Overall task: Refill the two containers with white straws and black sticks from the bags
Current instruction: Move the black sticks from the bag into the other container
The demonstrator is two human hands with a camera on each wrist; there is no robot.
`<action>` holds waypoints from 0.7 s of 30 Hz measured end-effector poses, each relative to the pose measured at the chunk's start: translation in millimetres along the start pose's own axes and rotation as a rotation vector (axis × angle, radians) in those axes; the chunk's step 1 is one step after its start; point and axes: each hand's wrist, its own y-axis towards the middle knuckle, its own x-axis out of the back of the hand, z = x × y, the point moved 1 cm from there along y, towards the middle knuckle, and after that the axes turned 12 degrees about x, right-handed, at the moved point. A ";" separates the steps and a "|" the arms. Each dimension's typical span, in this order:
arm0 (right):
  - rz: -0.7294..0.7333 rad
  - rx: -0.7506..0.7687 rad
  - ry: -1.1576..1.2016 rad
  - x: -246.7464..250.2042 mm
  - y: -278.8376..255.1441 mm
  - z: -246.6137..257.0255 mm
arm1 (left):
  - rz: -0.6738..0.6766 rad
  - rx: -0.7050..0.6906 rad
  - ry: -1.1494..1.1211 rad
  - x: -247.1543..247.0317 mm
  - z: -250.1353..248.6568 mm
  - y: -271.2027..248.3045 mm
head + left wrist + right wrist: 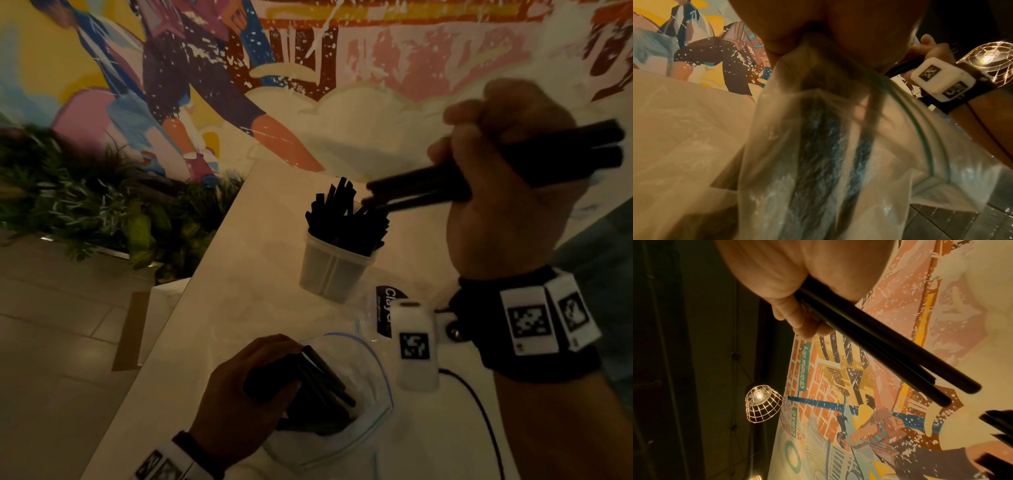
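- Holding a small bundle of black sticks (493, 164), the right hand (507, 192) is clenching its fingers round the bundle's middle, above the table and up to the right of the container (334, 270).
- The bundle is lying nearly level, its long axis running from upper right down to lower left; its lower-left tips are hovering just over the sticks already standing in that container, and whether they are touching them I cannot tell.
- The container is lying down and to the left of the grip, so by my judgement the bundle is needing to be tipped toward upright before it can drop in among the others.
- The right hand is by far the nearer to the container; the left hand (246, 387) is sitting well apart, near the table's front edge.
- The left hand is gripping the clear bag (376, 404), fingers curled round a further clutch of sticks at the bag's mouth.
- No white straws and no second container are showing in any view.
- The table (239, 294) is showing as a pale, smooth top with a dark cable (479, 407) trailing across it at the right.
- Behind it, a colourful mural (205, 68) is covering the wall, with green plants (85, 202) at the left over a tiled floor (54, 342); a wire-caged lamp (763, 404) is glowing overhead.
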 end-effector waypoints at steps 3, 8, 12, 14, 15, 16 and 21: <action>-0.074 -0.023 0.074 -7.4 14.0 -11.4 | -0.001 0.011 0.000 -0.5 -0.4 0.0; -0.085 -0.172 0.065 -21.9 5.3 -40.8 | -0.007 0.016 0.039 -1.2 0.8 2.0; 0.053 -0.334 0.022 -22.7 -24.9 -70.3 | -0.011 0.029 0.061 -0.9 2.5 2.4; 0.092 -0.362 -0.032 -20.0 -31.5 -77.0 | -0.007 0.030 0.052 -0.3 2.0 1.7; 0.082 -0.357 -0.047 -19.3 -30.9 -77.8 | -0.003 0.032 0.048 0.0 1.8 1.5; 0.066 -0.342 -0.055 -18.9 -28.1 -76.4 | 0.000 0.036 0.046 0.1 1.3 1.6; 0.049 -0.308 -0.113 -16.0 -22.0 -80.7 | -0.002 0.032 0.041 0.1 0.6 2.7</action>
